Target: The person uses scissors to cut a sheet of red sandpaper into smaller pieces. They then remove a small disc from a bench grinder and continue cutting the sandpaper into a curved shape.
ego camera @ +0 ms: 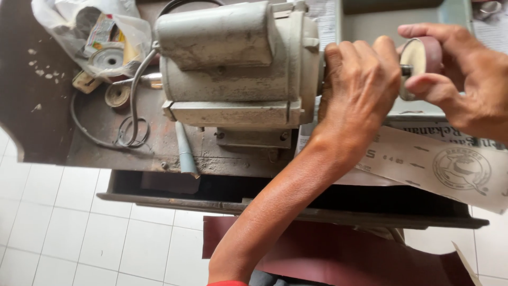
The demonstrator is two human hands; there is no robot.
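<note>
A: What do we have w/ our hands?

B: Our left hand [360, 85] is clenched round the shaft end of the gray motor [238, 66]. Fingers wrap it tight, so the shaft there is mostly hidden. Our right hand [465, 79] pinches the round disc [418, 61], thumb below, fingers on top.

A: Where's the disc vs. the motor?

B: Just off the motor's shaft end, to the right in the pic. A short dark stub [406, 69] shows between our left hand and the disc. The long line of motor, shaft & disc runs straight across, left to right. The disc's pale flat face looks back at the motor; its rim is reddish.

A: Which hand is nearer the disc?

B: The right, it's on it. The left sits between disc & motor body, touching or almost touching the disc.

A: Count stuff?

B: 1 motor, 1 disc, 2 hands. 1 pale printed sheet [439, 164] lying under our hands, 1 reddish-brown sheet [338, 249] lower down. 1 clear plastic bag [95, 37] of bits at the far left, 1 dark cable [106, 135] looped on the rusty bench [153, 153]. White floor tiles [63, 233] below.
</note>
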